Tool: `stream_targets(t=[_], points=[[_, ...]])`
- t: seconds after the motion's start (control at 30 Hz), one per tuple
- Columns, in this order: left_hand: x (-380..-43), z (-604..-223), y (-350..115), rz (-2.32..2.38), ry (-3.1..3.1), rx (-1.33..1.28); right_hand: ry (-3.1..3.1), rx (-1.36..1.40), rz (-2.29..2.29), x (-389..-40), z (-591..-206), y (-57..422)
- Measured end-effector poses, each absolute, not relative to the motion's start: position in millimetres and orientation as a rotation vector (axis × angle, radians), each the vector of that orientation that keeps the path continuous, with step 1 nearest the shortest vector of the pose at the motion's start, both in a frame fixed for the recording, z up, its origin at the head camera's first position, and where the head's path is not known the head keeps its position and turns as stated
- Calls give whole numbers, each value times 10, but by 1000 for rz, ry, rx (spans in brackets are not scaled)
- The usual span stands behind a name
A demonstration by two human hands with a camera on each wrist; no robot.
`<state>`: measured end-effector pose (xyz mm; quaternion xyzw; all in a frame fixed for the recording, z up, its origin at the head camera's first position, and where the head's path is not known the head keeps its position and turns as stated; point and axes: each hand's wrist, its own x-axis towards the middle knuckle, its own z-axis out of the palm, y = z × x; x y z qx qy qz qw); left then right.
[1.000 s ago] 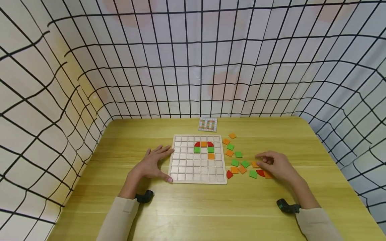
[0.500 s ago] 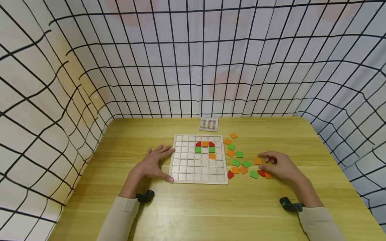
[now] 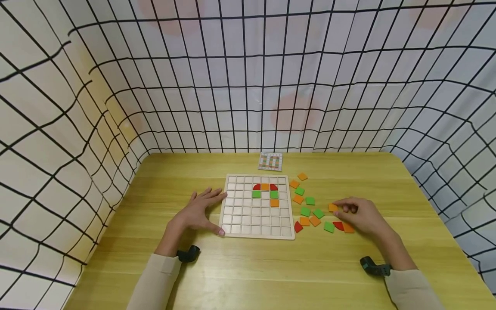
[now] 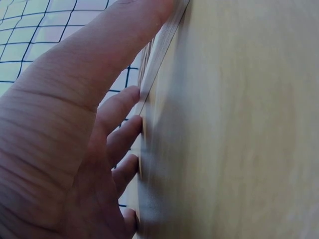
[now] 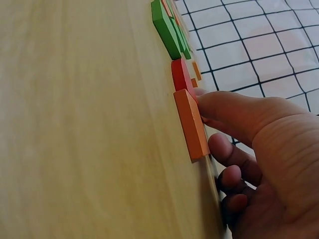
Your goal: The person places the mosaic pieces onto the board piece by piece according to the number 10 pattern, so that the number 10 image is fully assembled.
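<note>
A pale wooden grid board (image 3: 244, 219) lies on the table, with red, orange and green pieces in some of its squares. My left hand (image 3: 197, 213) spreads along the board's left side, fingertips at its edge and thumb near the front corner. In the left wrist view the left hand's fingers (image 4: 124, 137) stay extended. To the right of the board, my right hand (image 3: 360, 213) has curled fingers, its index finger and thumb pinching an orange square tile (image 3: 332, 207). Close by its thumb lie a red quarter-round piece (image 5: 182, 77) and another orange tile (image 5: 189, 124).
Loose tiles, such as a green tile (image 3: 329, 227) and a red quarter-round piece (image 3: 298, 227), lie scattered right of the board. Behind the board is a small printed pattern card (image 3: 270, 161). A white curtain with black grid lines (image 3: 294, 99) surrounds the wooden table (image 3: 248, 271).
The right index finger and thumb have drawn closer around the orange tile, which has shifted slightly away from the person. The left hand stays at the board, and the whole view has shifted slightly.
</note>
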<state>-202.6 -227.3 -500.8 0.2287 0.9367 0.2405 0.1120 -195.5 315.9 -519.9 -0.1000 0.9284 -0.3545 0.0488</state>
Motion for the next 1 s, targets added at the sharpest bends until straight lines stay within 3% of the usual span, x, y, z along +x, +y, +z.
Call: stream_targets(t=[0.5, 1.0], points=[[-2005, -4988, -2246, 685, 2776, 671, 2877, -291, -1122, -2020, -5144, 2972], [-2034, -5028, -2257, 663, 2776, 676, 2777, -505, -1321, -2159, -5064, 2098]])
